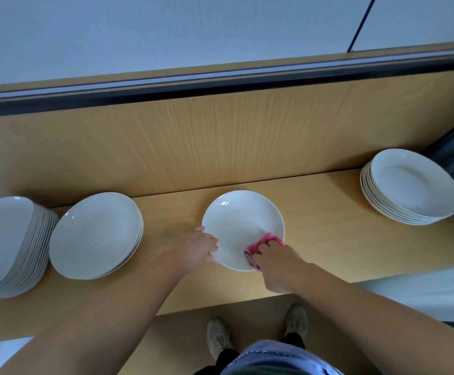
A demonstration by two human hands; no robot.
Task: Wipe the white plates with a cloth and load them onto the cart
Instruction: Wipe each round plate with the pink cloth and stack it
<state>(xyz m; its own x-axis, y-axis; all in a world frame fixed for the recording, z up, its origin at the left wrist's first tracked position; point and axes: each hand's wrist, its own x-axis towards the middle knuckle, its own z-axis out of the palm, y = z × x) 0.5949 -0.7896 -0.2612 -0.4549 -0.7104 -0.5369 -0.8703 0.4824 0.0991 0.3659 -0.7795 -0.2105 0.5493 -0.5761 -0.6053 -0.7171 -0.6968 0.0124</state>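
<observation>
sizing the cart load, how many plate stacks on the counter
3: tall stack far left, short stack beside it, third stack far right; more may lie off-frame.

Left hand (197, 247), right hand (277, 263): bare. Forearms (112, 307): bare up to the frame edge. Shirt (277, 358): pale blue-lilac, faint light lettering across the front, unreadable. Trousers (227, 357): black. Shoes (216, 338): beige-grey, rounded toes, soft-looking uppers.

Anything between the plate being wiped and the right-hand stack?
No. Head view shows only bare counter between the single plate and the right stack.
</observation>
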